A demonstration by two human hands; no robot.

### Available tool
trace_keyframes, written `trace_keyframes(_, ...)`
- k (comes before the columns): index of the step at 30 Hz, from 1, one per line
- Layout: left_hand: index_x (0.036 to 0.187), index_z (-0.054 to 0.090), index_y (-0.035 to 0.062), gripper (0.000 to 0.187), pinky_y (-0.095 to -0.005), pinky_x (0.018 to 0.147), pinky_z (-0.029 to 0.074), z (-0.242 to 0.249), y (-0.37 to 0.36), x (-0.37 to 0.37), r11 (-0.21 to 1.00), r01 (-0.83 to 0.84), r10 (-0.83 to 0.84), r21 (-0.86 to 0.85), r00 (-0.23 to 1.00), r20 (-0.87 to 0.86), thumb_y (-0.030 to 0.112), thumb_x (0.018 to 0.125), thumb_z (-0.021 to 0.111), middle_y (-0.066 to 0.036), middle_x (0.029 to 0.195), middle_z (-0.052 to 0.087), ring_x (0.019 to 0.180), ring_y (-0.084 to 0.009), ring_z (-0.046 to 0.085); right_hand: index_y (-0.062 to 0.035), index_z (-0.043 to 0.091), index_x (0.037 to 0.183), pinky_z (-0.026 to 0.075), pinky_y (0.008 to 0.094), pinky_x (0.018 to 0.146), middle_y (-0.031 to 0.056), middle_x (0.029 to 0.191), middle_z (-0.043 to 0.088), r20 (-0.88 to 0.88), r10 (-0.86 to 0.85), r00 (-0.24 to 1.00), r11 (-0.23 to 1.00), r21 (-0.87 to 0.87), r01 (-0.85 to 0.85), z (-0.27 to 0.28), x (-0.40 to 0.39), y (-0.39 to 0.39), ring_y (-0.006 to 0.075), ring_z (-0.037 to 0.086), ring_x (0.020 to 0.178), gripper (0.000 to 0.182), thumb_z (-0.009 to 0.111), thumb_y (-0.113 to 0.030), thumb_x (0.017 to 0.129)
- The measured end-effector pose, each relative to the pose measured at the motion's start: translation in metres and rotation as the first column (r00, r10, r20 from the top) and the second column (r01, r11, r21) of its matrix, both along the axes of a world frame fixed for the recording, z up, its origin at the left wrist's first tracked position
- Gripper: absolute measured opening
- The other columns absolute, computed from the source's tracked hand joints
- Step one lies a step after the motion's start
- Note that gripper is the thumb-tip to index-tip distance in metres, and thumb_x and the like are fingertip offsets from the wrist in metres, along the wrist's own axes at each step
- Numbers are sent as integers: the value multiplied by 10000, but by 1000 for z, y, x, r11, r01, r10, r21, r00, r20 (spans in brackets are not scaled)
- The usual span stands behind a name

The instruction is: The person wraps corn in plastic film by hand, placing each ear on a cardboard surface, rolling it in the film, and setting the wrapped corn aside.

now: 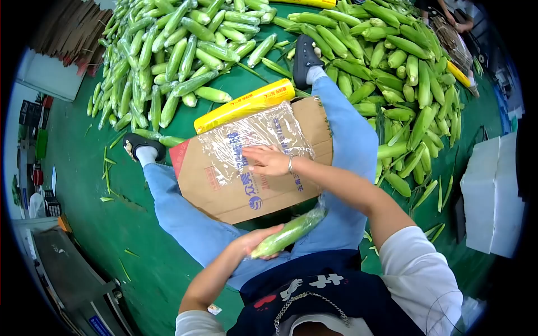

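My left hand (259,241) is closed around an ear of corn (291,231) in its green husk, low over my lap. Clear film covers the corn, and a loose end stands up at its far tip. My right hand (269,161) lies with fingers stretched out on a sheet of clear plastic film (224,148). Under the film is a flat cardboard box (224,199) with blue print, set between my legs. Along the box's far edge rests a yellow roll of film (245,105).
A heap of film-wrapped corn (185,56) lies ahead on the left. Unwrapped corn in husks (403,73) is piled ahead on the right. Husk scraps dot the green floor (134,218). A white foam box (490,193) stands at right, and another person's arm (448,14) shows top right.
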State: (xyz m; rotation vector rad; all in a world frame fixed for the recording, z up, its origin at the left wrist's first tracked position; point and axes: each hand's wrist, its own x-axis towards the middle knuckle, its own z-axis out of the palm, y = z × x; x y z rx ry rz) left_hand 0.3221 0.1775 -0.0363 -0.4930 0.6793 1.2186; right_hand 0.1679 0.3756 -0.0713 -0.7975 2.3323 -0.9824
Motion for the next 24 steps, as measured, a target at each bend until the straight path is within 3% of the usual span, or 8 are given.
trace_keyframes(6, 1058, 630, -46, 403, -273, 610, 493, 73, -19, -48, 924, -25, -323, -381, 482, -814, 295, 849, 687, -83, 774, 644, 729, -154, 622, -37, 655, 1085, 437, 347, 925, 97, 1097, 644, 280, -430, 859, 815, -289, 502, 64, 90, 49, 229, 587, 1042, 323, 542, -297, 931)
trace_keyframes(8, 1033, 637, -50, 345, -278, 664, 492, 122, 13, -64, 938, -15, -314, -346, 386, -867, 223, 834, 706, -95, 780, 641, 743, -174, 620, -12, 661, 937, 494, 314, 795, 85, 892, 652, 651, -643, 403, 171, -391, 904, 43, 132, 41, 169, 607, 866, 220, 595, -216, 886)
trace_keyframes(10, 928, 643, -45, 244, -335, 790, 491, 146, 60, -66, 976, -212, -53, 43, -426, -903, 107, 762, 739, -143, 863, 647, 848, -254, 627, -29, 621, 855, 507, 350, 709, 81, 756, 600, 965, -159, -210, -521, 99, 848, 45, 135, 27, 193, 589, 738, 141, 621, -169, 835)
trace_keyframes(14, 999, 582, -12, 322, -424, 821, 496, 125, 142, -53, 787, -223, 240, 575, -748, -619, 28, 705, 707, -170, 938, 640, 835, -322, 627, -73, 606, 855, 534, 319, 688, 56, 789, 637, 954, 296, -56, -289, 145, 946, 83, 117, 8, 171, 629, 754, 189, 578, -259, 873)
trace_keyframes(17, 1071, 555, -20, 387, -373, 787, 499, 86, 136, -97, 961, -198, -15, 196, -739, -673, 173, 770, 704, -151, 948, 634, 857, -290, 630, -86, 598, 1124, 513, 314, 852, 54, 1036, 645, 389, 725, 569, -471, -322, 821, 71, 97, 26, 148, 628, 933, 282, 460, -282, 973)
trace_keyframes(19, 1072, 555, -25, 409, -359, 763, 499, 101, 154, -135, 922, -360, -142, 140, -654, -743, 233, 793, 708, -123, 916, 633, 840, -261, 628, -95, 497, 1276, 479, 316, 908, 58, 1167, 577, 923, 354, 150, -242, -64, 968, 136, 83, 56, 160, 625, 906, 388, 411, -346, 993)
trace_keyframes(21, 1085, 546, -28, 476, -357, 734, 504, 79, 161, -205, 866, -491, -71, 91, -301, -951, 297, 789, 728, -116, 881, 621, 803, -248, 621, -51, 415, 1368, 440, 327, 966, 91, 1349, 499, 796, 43, 603, -16, -603, 797, 120, 84, 124, 171, 622, 985, 485, 406, -362, 996)
trace_keyframes(24, 1101, 526, 13, 555, -386, 707, 515, 16, 142, -339, 665, -746, 417, 32, 335, -845, 415, 781, 738, -127, 886, 586, 781, -255, 595, 2, 584, 1146, 488, 321, 866, 141, 1039, 643, 13, -987, 161, 154, -220, 963, 70, 95, 253, 223, 636, 915, 299, 562, -52, 852)
